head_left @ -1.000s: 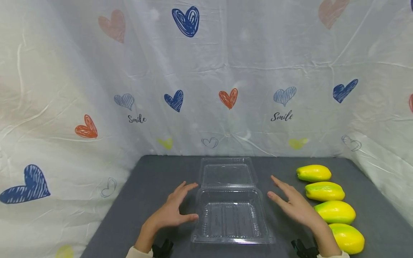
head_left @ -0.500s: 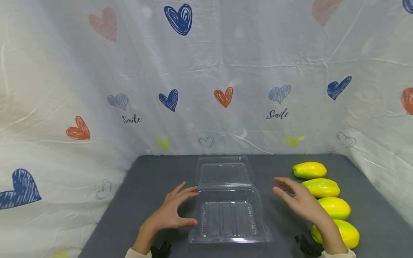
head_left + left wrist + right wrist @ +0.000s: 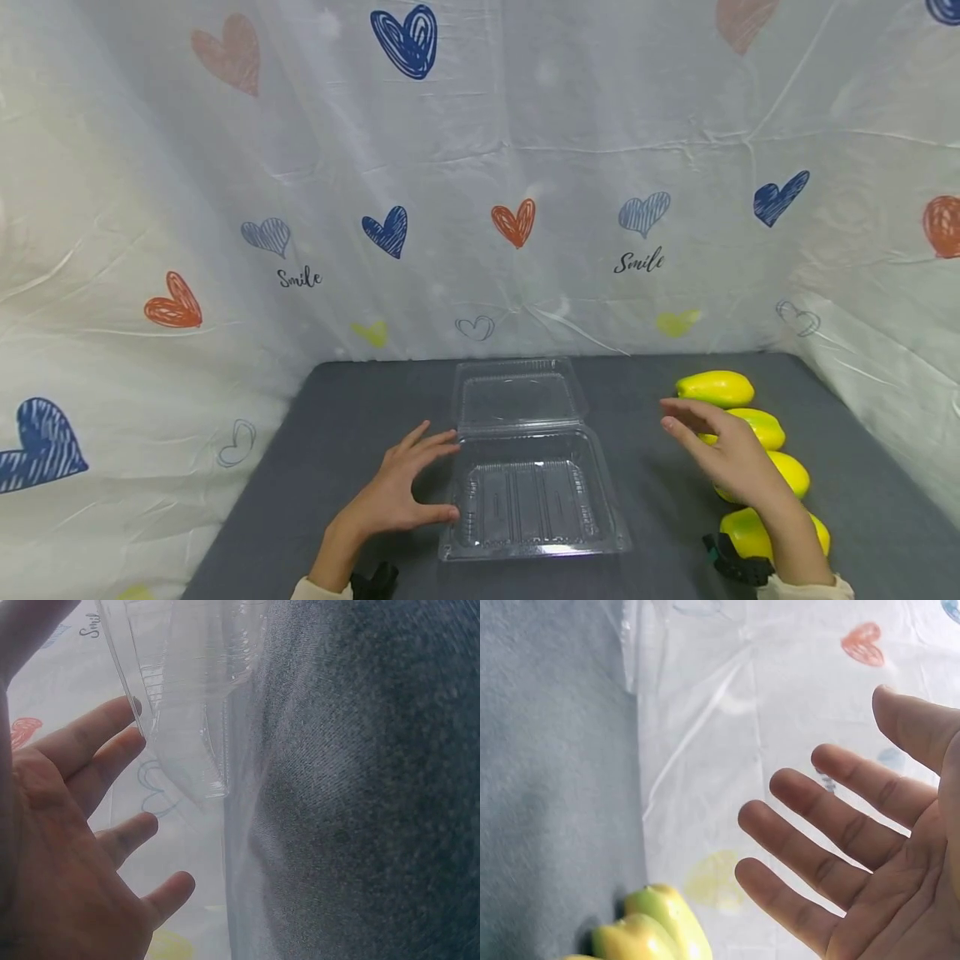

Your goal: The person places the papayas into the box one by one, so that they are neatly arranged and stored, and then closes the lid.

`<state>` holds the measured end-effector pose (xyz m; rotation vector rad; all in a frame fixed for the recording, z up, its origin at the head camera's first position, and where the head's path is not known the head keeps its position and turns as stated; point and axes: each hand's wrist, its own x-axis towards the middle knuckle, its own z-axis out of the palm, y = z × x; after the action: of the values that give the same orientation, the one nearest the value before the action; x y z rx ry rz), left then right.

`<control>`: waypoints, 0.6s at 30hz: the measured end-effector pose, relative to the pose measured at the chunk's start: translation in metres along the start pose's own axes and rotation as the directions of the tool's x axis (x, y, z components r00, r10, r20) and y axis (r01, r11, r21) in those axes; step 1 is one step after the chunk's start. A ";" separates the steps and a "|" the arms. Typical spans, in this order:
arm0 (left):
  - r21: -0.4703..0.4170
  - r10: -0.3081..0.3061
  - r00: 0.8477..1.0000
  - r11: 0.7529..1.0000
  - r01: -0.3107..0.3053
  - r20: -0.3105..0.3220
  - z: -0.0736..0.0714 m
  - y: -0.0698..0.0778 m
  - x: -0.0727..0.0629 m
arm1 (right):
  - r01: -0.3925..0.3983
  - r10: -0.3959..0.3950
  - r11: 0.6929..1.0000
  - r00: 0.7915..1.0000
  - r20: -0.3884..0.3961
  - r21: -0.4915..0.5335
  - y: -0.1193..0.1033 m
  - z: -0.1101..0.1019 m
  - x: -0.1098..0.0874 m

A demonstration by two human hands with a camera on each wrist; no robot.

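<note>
A clear plastic clamshell box (image 3: 528, 500) lies on the dark table, its lid (image 3: 517, 398) folded back flat behind the base. My left hand (image 3: 397, 496) is at the box's left side, thumb and fingers spread apart. In the left wrist view its fingertips (image 3: 129, 712) overlap the box's rim; whether they touch I cannot tell. On the right, several yellow-green papayas (image 3: 716, 388) lie in a row running from back to front. Over the inner side of this row hovers my right hand (image 3: 723, 458), holding nothing, its fingers loosely extended. It partly hides the middle papayas.
The dark grey table (image 3: 375, 400) ends at a white curtain (image 3: 450, 150) printed with hearts, which also hangs along both sides. Black straps (image 3: 738, 567) sit at the wrists. Bare table separates the box from the papayas.
My right hand has moved right, away from the box and over toward the papayas. My left hand stays beside the box. The head view has shifted slightly.
</note>
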<state>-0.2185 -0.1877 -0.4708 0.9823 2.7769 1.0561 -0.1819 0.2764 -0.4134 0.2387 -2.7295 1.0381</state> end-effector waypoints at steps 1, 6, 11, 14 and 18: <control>0.002 0.003 1.000 1.000 -0.003 -0.001 0.000 0.000 0.000 | 0.002 -0.002 1.000 1.000 -0.014 -0.004 0.001 -0.002 -0.001; 0.007 0.011 1.000 1.000 -0.011 0.000 -0.001 -0.001 0.001 | 0.026 -0.027 0.999 0.995 -0.097 -0.020 0.008 -0.014 -0.005; 0.022 0.001 1.000 1.000 -0.001 0.013 -0.002 -0.002 0.002 | 0.006 -0.012 0.999 0.993 -0.120 -0.045 0.017 -0.025 -0.008; 0.034 -0.003 1.000 0.999 0.003 0.019 -0.003 -0.002 0.003 | -0.001 -0.008 0.998 0.991 -0.133 -0.065 0.021 -0.028 -0.009; 0.039 -0.009 1.000 0.999 0.008 0.028 -0.003 -0.002 0.005 | -0.015 0.000 0.995 0.989 -0.145 -0.100 0.027 -0.032 -0.010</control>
<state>-0.2243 -0.1881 -0.4686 0.9807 2.7873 0.9827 -0.1736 0.3180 -0.4099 0.1308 -2.6435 0.8798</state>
